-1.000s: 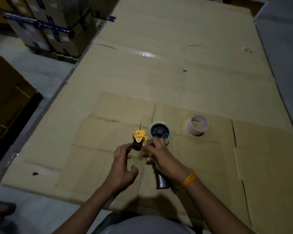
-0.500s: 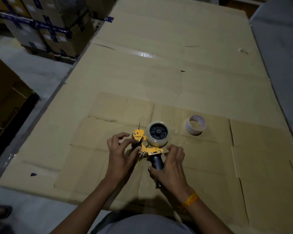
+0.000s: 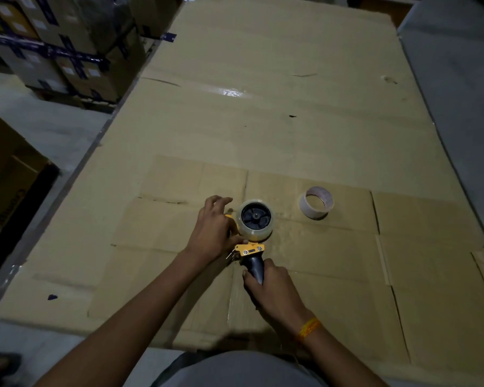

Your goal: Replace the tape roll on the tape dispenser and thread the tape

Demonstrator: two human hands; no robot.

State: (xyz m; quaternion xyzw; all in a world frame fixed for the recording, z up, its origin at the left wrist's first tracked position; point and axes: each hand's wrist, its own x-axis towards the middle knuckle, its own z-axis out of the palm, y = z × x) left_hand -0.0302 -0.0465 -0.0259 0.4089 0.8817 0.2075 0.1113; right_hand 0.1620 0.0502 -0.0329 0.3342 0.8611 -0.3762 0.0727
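Note:
A yellow tape dispenser [image 3: 248,249] with a black handle lies on flattened cardboard. A clear tape roll [image 3: 254,222] sits on its black hub. My right hand [image 3: 273,286] is closed around the black handle at the near end. My left hand [image 3: 213,229] covers the dispenser's front end to the left of the roll, fingers curled over the yellow head, which is mostly hidden. A nearly empty white tape core [image 3: 316,203] lies on the cardboard to the right of the dispenser, apart from both hands.
Flattened cardboard sheets [image 3: 291,121] cover the floor ahead. Taped cartons [image 3: 56,48] are stacked at the far left, and a brown box [image 3: 6,174] stands at the left edge. Grey floor [image 3: 458,79] runs along the right side.
My right hand slid from the dispenser's head down to the black handle. My left hand moved up over the yellow front end, covering it. The roll and white core stayed put.

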